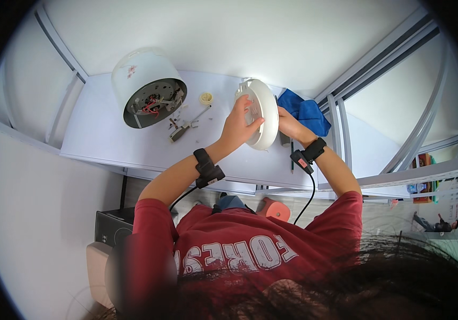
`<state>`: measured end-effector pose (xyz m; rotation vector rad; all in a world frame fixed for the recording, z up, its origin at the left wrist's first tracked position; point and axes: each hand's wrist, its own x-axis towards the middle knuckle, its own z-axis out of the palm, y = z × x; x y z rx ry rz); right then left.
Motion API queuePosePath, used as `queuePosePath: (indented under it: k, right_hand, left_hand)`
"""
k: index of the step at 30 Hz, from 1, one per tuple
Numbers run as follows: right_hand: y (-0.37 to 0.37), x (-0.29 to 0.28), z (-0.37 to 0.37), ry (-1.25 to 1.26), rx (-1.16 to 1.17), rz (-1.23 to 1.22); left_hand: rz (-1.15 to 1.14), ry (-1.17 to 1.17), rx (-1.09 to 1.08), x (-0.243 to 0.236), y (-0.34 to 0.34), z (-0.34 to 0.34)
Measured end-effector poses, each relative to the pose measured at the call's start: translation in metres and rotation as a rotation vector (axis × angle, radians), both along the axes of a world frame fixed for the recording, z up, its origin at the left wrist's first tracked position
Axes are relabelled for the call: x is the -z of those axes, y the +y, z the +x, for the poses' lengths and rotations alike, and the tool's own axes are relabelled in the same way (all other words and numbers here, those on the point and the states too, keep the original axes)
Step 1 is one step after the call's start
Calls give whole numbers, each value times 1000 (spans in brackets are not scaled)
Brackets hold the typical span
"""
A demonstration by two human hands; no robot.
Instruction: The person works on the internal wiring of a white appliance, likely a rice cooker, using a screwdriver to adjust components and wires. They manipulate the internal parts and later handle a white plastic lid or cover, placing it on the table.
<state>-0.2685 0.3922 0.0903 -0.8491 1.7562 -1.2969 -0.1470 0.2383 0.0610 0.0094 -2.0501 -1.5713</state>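
Upright above the table, a round white plastic cover [266, 114] is held between both hands, its ribbed inner face turned to the left. My left hand [238, 124] grips it from that side, fingers on the inner face and thumb near the rim. My right hand [292, 127] holds the far side; most of its fingers are hidden behind the cover. To the left lies a white appliance body [146, 74] tipped over, its open underside showing red wires [154, 105] and metal parts.
Near the body are a small yellow cup [206, 98], a grey-handled tool [180, 132] and several loose small parts on the white table [101, 136]. A blue cloth [306, 112] lies at the right, near a metal frame [341, 130]. Cabled black bands [206, 168] circle both wrists.
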Motion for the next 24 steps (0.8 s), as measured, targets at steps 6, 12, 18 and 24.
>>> queuePosePath:
  k: [6, 12, 18, 24]
  right_hand:
    - [-3, -6, 1, 36, -8, 5]
    - [-9, -19, 3, 137, -66, 7]
    - [-30, -26, 7, 236, -2, -18]
    - [-40, -25, 4, 411, 92, 20]
  left_hand:
    - [-96, 48, -27, 2, 0, 0]
    - [-123, 47, -22, 1, -1, 2]
    - [-47, 5, 57, -15, -2, 11]
    - [-111, -81, 95, -17, -12, 17]
